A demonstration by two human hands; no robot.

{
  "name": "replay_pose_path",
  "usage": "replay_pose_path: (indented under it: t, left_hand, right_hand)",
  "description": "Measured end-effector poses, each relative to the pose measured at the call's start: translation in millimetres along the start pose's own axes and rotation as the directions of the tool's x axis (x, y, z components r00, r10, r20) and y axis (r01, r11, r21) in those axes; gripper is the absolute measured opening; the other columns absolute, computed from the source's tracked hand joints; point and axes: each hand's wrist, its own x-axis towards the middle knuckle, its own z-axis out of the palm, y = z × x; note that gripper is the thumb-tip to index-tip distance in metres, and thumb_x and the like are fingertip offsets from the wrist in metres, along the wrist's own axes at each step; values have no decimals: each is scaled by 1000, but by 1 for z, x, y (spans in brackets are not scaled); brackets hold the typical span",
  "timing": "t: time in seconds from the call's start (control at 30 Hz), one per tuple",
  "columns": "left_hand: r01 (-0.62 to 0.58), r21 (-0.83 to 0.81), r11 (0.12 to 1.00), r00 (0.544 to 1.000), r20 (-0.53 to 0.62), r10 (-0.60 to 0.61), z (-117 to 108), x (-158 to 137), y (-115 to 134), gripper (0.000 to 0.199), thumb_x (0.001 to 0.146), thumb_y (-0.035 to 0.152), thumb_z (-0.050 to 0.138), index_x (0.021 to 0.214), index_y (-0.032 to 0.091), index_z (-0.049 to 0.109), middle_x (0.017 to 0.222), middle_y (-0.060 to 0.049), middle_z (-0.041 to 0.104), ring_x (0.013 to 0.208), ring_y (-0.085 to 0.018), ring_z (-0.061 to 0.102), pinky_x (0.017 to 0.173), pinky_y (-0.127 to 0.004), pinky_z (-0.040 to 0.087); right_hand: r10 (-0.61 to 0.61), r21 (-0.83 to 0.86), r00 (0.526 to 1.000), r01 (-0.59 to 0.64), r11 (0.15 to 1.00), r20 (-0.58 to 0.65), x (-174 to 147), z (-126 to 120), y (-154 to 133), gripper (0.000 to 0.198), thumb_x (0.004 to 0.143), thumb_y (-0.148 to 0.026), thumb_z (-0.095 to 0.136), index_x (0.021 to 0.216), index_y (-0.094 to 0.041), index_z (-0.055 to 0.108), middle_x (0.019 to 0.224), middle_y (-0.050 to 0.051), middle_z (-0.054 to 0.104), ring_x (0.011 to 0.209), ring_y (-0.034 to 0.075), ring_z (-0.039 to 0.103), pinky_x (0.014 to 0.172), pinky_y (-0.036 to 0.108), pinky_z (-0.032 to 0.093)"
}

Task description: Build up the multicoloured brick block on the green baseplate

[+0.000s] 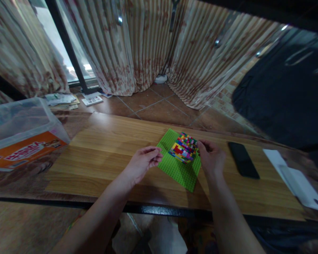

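Observation:
A small block built of multicoloured toy bricks (184, 147) sits on a green studded baseplate (178, 174). Its near left face is mostly yellow and red, and the upper face is a mix of many colours. My right hand (212, 157) is closed at the block's right edge, thumb and fingers against it; part of that side is hidden behind the fingers. At the baseplate's left edge hovers my left hand (145, 160), apart from the block. Its thumb and fingers are pinched together, and whatever may be between them is too small to make out.
A black phone (243, 159) lies right of the baseplate on the wooden board (103, 151). Farther right is a white flat object (299, 181). On the left stands a clear plastic box (24, 116) with an orange label. Striped curtains (145, 46) hang behind.

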Motion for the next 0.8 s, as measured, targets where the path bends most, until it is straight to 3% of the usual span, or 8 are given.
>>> replay_pose_path:
  t: [0.53,0.8]
  left_hand:
    - [1,-2,1000,1000,0,-1,1,-1,1,9,78,17,72,83,10,69,72,-4,68,59,-6,60,58,-16,48]
    - [-2,5,1000,1000,7,2,0,0,-1,10,78,19,73,83,10,69,73,-4,68,60,-6,61,59,-17,48]
  right_hand:
    - [-25,-45,1000,24,999,-12,2,2,3,41,79,-48,60,88,-12,75,76,9,73,69,22,66,64,33,48]
    - [-17,-24,1000,16,1000,-13,3,5,9,39,76,-47,63,89,-13,75,79,10,74,71,23,66,68,35,50]
